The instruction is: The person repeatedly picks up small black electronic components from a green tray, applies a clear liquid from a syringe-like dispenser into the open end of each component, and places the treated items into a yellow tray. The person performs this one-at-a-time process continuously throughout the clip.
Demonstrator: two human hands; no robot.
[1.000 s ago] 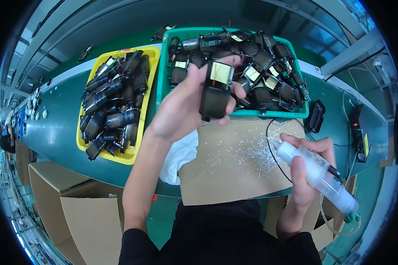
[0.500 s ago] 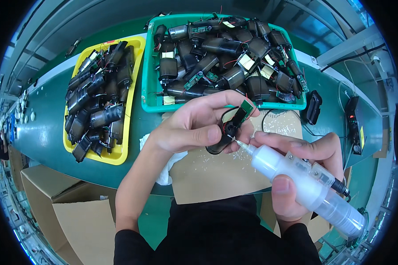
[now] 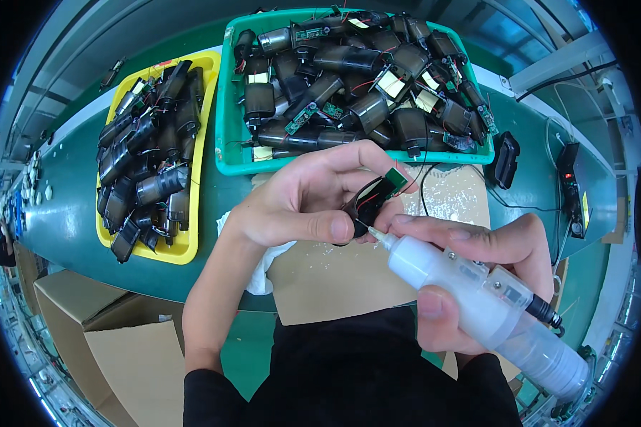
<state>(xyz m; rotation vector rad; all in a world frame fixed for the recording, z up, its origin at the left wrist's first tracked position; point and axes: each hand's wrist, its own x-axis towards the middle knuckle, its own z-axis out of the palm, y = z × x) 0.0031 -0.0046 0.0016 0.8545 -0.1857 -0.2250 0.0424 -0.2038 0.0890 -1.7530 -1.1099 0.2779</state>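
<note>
My left hand [image 3: 303, 201] is closed round a small black plastic part [image 3: 370, 206], gripping it between thumb and fingers. A green circuit board [image 3: 396, 178] sticks out at its upper end, and a thin red wire runs beside it. In my right hand [image 3: 488, 249] is a thick white handheld tool [image 3: 434, 274] with a see-through rear body, a cable plug on its side and a narrow pointed tip. The tip points up and left, right at the lower edge of the black part; whether it touches cannot be told. My left fingers hide much of the part.
A green tray [image 3: 229, 153] and a yellow tray [image 3: 205, 92] hold heaped dark see-through housings with boards and wires. Brown cardboard [image 3: 335, 285] strewn with white specks lies under my hands, a white cloth [image 3: 262, 274] beside it. Cables and a black device [image 3: 568, 188] are at right; an open carton [image 3: 132, 356], lower left.
The white tool has shifted a little to the left and up toward my left hand. The black part has turned within my left fingers, so its round underside shows less.
</note>
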